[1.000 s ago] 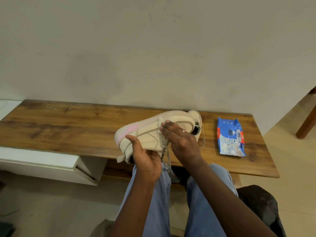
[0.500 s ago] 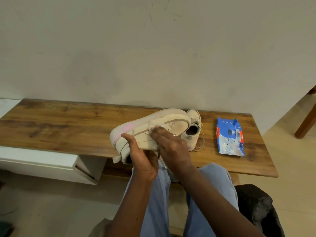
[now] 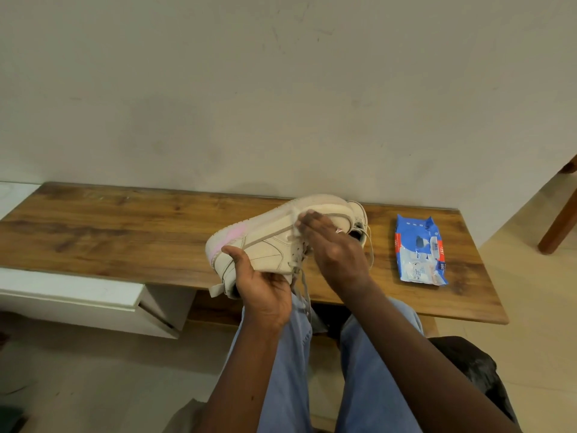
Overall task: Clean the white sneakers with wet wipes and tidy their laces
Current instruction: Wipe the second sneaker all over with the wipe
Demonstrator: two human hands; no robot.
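The left grip clasps the sneaker; the right grip, fingers flat, presses a wet wipe on it. Wiping seems midway; the laces hang untidy, and the second sneaker waits.

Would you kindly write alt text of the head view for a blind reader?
A left hand holds a white sneaker while the right hand presses a wet wipe against it; a wipes pack lies on the wooden bench.

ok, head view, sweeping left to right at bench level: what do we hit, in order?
white drawer unit → held sneaker → blue wipes pack → wooden furniture leg. The left hand, right hand and second sneaker overlap the held one, so they are skipped.
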